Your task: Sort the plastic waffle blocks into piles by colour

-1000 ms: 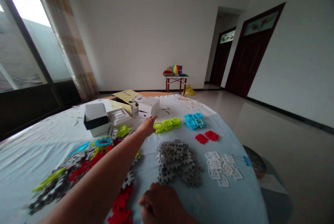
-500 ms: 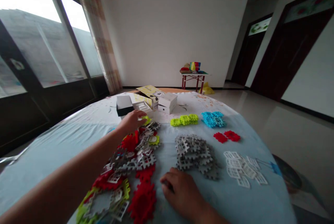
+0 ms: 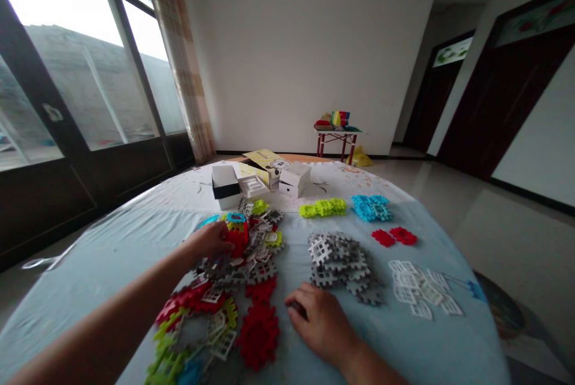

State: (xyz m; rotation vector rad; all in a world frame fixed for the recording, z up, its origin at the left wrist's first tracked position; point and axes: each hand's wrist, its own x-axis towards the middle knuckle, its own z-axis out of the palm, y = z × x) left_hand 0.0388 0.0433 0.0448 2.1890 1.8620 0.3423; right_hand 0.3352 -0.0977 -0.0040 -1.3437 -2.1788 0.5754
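Note:
Over the mixed pile of interlocking plastic building pieces (image 3: 258, 271), my left hand (image 3: 212, 241) has its fingers bent, with the tips against a red building piece (image 3: 239, 240) at the pile's far side. Its fingertips are partly hidden. Blue and yellow-green pieces lie just beyond those fingers. My right hand (image 3: 318, 319) rests curled on the cloth, between a large red toothed piece (image 3: 259, 337) and a heap of grey pieces (image 3: 339, 262). A dark area shows between its thumb and fingers; whether it is an object or shadow, I cannot make out.
Yellow-green pieces (image 3: 322, 208), blue pieces (image 3: 372, 208), red pieces (image 3: 395, 236) and white window-frame pieces (image 3: 420, 289) lie in separate groups on the right. At the back stand a black-and-white box (image 3: 226, 186), a white box (image 3: 294, 180) and a yellow carton (image 3: 266, 164).
My left hand has moved back toward me, from the yellow-green piece at the pile's far end to the red piece. My right hand stays almost in place. The view has shifted slightly.

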